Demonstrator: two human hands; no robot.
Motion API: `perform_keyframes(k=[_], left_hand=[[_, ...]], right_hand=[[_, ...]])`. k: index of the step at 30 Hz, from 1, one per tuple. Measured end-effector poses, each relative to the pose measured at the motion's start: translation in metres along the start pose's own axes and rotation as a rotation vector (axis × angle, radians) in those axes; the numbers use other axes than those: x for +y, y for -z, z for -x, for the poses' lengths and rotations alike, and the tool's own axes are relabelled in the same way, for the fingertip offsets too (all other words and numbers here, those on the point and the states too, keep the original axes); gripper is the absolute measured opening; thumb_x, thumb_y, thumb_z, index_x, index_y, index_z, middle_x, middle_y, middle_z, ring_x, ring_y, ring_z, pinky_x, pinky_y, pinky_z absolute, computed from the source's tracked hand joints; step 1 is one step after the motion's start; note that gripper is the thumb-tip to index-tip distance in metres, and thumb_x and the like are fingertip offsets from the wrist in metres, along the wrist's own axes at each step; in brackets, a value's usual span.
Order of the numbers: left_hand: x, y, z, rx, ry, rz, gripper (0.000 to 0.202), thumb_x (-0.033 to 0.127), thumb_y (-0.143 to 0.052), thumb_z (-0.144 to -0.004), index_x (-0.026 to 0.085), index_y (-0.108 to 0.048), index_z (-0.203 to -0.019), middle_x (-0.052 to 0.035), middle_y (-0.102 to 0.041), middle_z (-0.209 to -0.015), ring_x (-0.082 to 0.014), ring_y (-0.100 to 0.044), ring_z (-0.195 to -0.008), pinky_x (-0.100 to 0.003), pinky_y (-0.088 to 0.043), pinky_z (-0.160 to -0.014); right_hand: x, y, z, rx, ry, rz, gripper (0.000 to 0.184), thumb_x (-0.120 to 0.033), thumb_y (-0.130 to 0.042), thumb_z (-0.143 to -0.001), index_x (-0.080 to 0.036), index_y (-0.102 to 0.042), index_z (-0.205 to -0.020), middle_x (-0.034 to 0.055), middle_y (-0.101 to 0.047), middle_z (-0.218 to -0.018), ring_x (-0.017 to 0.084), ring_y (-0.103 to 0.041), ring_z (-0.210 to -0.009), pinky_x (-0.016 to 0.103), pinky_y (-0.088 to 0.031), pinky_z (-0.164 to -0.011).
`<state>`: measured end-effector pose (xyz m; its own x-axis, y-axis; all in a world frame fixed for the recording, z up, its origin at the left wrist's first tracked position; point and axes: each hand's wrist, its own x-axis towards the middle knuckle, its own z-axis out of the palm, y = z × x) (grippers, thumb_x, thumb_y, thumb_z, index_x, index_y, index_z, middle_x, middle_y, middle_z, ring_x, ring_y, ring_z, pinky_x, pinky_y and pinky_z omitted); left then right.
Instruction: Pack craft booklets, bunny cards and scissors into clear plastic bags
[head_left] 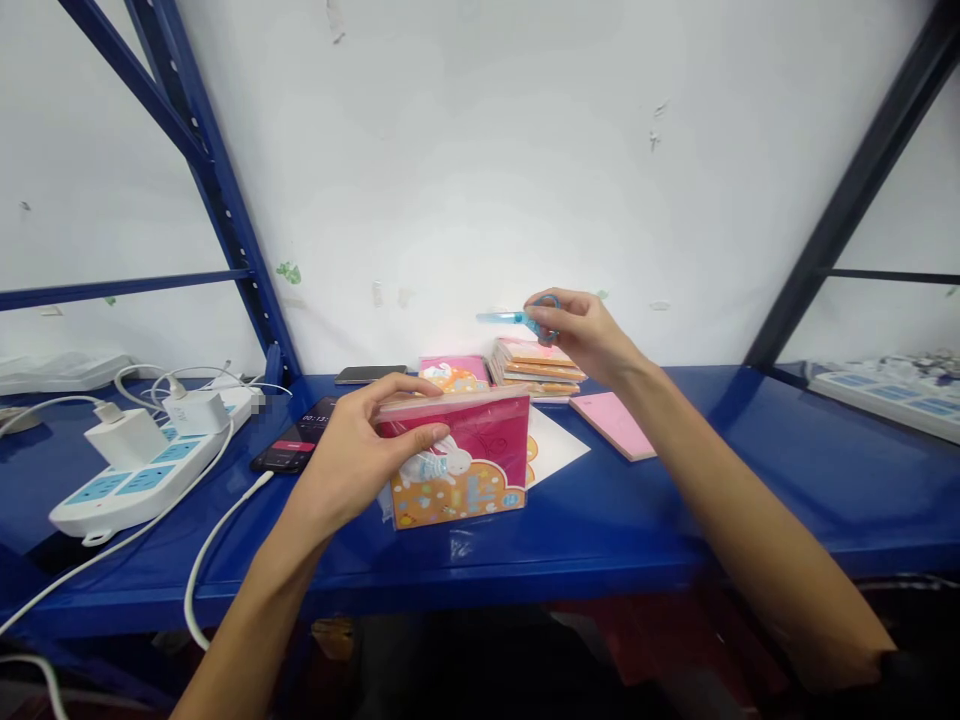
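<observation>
My left hand [360,450] grips the left end of a pink and orange cartoon packet [465,460] in clear wrap, holding it upright above the blue shelf [675,500]. My right hand [581,330] is raised over a stack of similar packets [536,368], fingers closed on small blue scissors [525,318] that point left. A pink card [611,425] and a white sheet [555,445] lie flat behind the held packet.
A white power strip [142,475] with plugged chargers and white cables sits at the left. Two phones [296,440] [367,374] lie near it. Blue rack posts [217,190] rise at the left, a dark one [847,200] at the right. A white wall is behind.
</observation>
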<state>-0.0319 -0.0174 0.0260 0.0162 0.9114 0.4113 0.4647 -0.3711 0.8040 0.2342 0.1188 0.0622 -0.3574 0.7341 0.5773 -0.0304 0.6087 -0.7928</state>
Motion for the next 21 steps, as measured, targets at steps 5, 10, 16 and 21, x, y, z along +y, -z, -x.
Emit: perform_keyframes(k=[5,10,16,21], left_hand=[[0.002,-0.001,0.0,-0.027,0.008,-0.019,0.039,0.047,-0.083,-0.076,0.025,-0.072,-0.107,-0.0054,-0.078,-0.107,-0.0268,-0.076,-0.086,-0.03,-0.06,-0.062],[0.003,-0.001,0.001,-0.057,0.008,0.017,0.04,0.043,-0.083,-0.075,0.026,-0.07,-0.109,-0.0036,-0.079,-0.095,-0.0289,-0.076,-0.085,-0.033,-0.061,-0.064],[0.004,0.0,0.001,-0.068,-0.001,0.005,0.041,0.042,-0.083,-0.075,0.025,-0.069,-0.11,-0.0035,-0.079,-0.1,-0.0269,-0.076,-0.088,-0.032,-0.06,-0.068],[0.002,-0.001,0.0,-0.076,-0.022,0.024,0.043,0.04,-0.084,-0.076,0.024,-0.068,-0.112,-0.0027,-0.078,-0.103,-0.0262,-0.075,-0.092,-0.033,-0.06,-0.073]], right_hand=[[-0.016,-0.008,0.012,-0.338,-0.035,0.001,0.02,-0.041,-0.082,-0.078,-0.021,-0.079,-0.083,-0.0017,-0.064,-0.07,0.009,-0.046,-0.055,0.027,-0.032,-0.05],[-0.029,-0.024,0.021,-0.325,-0.012,0.097,0.021,-0.039,-0.083,-0.078,-0.02,-0.081,-0.086,-0.0002,-0.068,-0.071,0.01,-0.051,-0.057,0.027,-0.035,-0.05],[-0.032,-0.03,0.024,-0.251,0.045,0.118,0.02,-0.038,-0.083,-0.079,-0.02,-0.081,-0.088,0.0021,-0.072,-0.079,0.013,-0.06,-0.067,0.028,-0.043,-0.057],[-0.03,-0.037,0.028,-0.278,0.07,0.173,0.019,-0.035,-0.085,-0.077,-0.02,-0.082,-0.088,0.0003,-0.066,-0.07,0.011,-0.051,-0.061,0.028,-0.036,-0.052]])
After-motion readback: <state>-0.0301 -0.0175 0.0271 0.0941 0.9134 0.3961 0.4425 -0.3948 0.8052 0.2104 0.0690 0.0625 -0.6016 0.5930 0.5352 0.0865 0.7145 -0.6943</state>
